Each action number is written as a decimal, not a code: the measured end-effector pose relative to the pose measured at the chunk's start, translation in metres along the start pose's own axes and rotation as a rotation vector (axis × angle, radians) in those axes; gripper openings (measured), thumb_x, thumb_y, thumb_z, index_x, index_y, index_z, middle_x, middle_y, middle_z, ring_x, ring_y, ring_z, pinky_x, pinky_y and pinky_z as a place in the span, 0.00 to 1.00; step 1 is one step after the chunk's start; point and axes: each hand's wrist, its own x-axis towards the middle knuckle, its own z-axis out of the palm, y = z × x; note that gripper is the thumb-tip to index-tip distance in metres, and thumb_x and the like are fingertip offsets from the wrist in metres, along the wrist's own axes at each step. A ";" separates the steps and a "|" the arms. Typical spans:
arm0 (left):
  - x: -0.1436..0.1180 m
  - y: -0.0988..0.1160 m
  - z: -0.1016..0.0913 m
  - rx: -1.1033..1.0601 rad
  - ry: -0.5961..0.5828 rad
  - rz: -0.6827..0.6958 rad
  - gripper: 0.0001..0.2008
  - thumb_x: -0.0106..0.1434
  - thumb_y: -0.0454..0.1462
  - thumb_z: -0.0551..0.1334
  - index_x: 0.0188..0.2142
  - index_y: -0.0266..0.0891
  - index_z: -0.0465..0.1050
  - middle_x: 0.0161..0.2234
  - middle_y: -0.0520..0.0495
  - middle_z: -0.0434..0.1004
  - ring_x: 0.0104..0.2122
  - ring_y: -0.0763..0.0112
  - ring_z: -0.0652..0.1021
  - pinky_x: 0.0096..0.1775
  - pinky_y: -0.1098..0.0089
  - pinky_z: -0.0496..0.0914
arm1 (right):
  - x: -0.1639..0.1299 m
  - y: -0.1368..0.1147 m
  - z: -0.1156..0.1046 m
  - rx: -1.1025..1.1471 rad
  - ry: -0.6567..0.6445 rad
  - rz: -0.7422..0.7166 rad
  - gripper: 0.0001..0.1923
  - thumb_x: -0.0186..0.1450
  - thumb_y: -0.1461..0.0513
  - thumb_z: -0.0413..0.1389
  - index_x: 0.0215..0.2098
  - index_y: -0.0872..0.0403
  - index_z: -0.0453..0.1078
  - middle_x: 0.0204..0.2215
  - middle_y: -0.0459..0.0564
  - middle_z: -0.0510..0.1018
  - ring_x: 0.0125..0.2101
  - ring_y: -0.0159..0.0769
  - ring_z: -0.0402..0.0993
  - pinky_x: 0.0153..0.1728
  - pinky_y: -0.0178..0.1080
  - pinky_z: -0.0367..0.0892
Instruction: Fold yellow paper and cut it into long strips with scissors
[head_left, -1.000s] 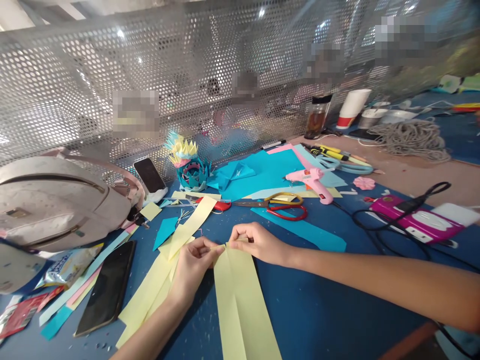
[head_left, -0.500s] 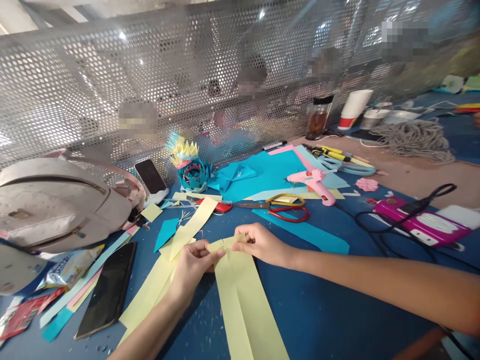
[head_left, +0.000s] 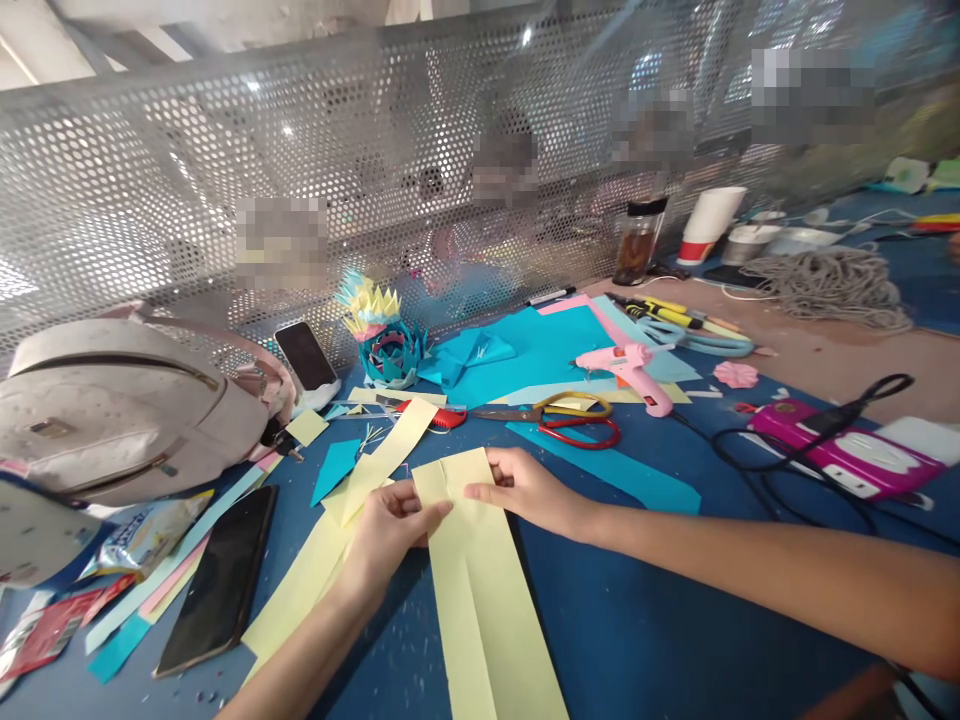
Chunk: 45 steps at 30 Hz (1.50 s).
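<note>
A long pale yellow paper strip (head_left: 495, 600) with a lengthwise crease runs toward me over the blue table. My left hand (head_left: 390, 530) pinches its left edge near the far end, thumb on top. On the opposite edge, my right hand (head_left: 525, 495) grips the strip between thumb and fingers. A short slit or fold line shows at the strip's far end, between the hands. More yellow paper strips (head_left: 300, 580) lie beneath and beside my left forearm. Just beyond the hands rest scissors (head_left: 577, 418) with red and yellow handles and a red cutter (head_left: 442, 416).
A pink glue gun (head_left: 634, 375) lies behind the scissors, its cord running right toward a magenta device (head_left: 832, 440). Blue paper sheets (head_left: 555, 345) and a folded paper flower (head_left: 390, 350) are farther back. At left are a backpack (head_left: 135, 400) and a black phone (head_left: 217, 580).
The far end of the strip, raised and bent between my fingers before, now lies flatter and shows more of its surface. My right fingers have shifted to its right edge.
</note>
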 end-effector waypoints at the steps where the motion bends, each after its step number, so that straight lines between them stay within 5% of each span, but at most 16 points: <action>1: 0.000 0.000 0.000 -0.009 0.002 0.007 0.22 0.50 0.49 0.74 0.39 0.37 0.80 0.33 0.43 0.85 0.30 0.63 0.83 0.31 0.70 0.76 | 0.000 0.000 0.000 -0.021 0.004 0.005 0.21 0.56 0.51 0.67 0.40 0.57 0.72 0.31 0.49 0.79 0.31 0.39 0.77 0.27 0.35 0.69; 7: -0.006 0.013 -0.002 0.107 -0.140 0.002 0.26 0.45 0.42 0.78 0.43 0.39 0.79 0.40 0.43 0.85 0.38 0.56 0.83 0.38 0.65 0.77 | 0.005 -0.001 -0.007 0.048 0.390 -0.118 0.22 0.60 0.48 0.62 0.41 0.56 0.72 0.30 0.48 0.78 0.23 0.32 0.69 0.17 0.32 0.62; 10: -0.004 0.025 -0.019 0.163 -0.008 -0.010 0.23 0.44 0.41 0.78 0.41 0.36 0.80 0.37 0.43 0.85 0.35 0.58 0.83 0.35 0.68 0.77 | 0.005 -0.003 -0.008 0.163 0.514 -0.173 0.22 0.60 0.49 0.62 0.46 0.54 0.70 0.34 0.50 0.79 0.27 0.35 0.73 0.21 0.34 0.67; 14: 0.003 0.049 -0.054 -0.086 0.225 0.217 0.22 0.47 0.41 0.77 0.40 0.35 0.80 0.35 0.45 0.85 0.31 0.67 0.82 0.36 0.71 0.76 | 0.001 -0.004 -0.007 0.129 0.271 -0.152 0.25 0.58 0.50 0.65 0.49 0.54 0.69 0.39 0.53 0.80 0.29 0.39 0.76 0.22 0.35 0.68; 18: -0.001 0.068 -0.071 -0.208 0.171 0.298 0.19 0.49 0.43 0.77 0.37 0.35 0.80 0.30 0.47 0.83 0.26 0.72 0.80 0.32 0.75 0.74 | -0.002 -0.003 -0.007 0.149 0.028 -0.141 0.24 0.62 0.43 0.60 0.36 0.56 0.73 0.33 0.53 0.81 0.33 0.40 0.77 0.33 0.37 0.70; 21: -0.010 0.069 -0.059 -0.178 -0.064 0.125 0.19 0.52 0.45 0.75 0.37 0.33 0.80 0.27 0.45 0.82 0.23 0.72 0.79 0.30 0.74 0.73 | 0.000 -0.005 -0.009 0.276 -0.048 -0.117 0.32 0.67 0.38 0.46 0.35 0.57 0.71 0.30 0.54 0.80 0.31 0.38 0.78 0.28 0.34 0.68; 24: -0.013 0.055 -0.036 -0.108 -0.239 -0.001 0.19 0.52 0.46 0.74 0.36 0.33 0.78 0.29 0.44 0.81 0.27 0.69 0.79 0.32 0.72 0.73 | 0.001 -0.007 -0.008 0.254 -0.146 -0.060 0.33 0.66 0.36 0.46 0.40 0.57 0.69 0.29 0.53 0.79 0.27 0.35 0.77 0.23 0.32 0.66; 30: -0.007 0.022 -0.004 0.339 -0.189 0.129 0.14 0.55 0.41 0.69 0.39 0.36 0.74 0.27 0.52 0.74 0.24 0.74 0.73 0.25 0.76 0.63 | 0.002 -0.002 -0.002 -0.116 -0.166 0.017 0.22 0.65 0.44 0.57 0.36 0.55 0.65 0.19 0.40 0.70 0.15 0.25 0.66 0.14 0.27 0.58; 45: -0.010 0.015 0.006 0.421 -0.142 0.222 0.12 0.63 0.45 0.61 0.32 0.38 0.69 0.20 0.57 0.61 0.22 0.74 0.62 0.26 0.72 0.51 | 0.001 -0.002 0.001 -0.322 -0.217 -0.041 0.14 0.69 0.53 0.52 0.33 0.56 0.67 0.20 0.40 0.64 0.17 0.25 0.65 0.18 0.28 0.63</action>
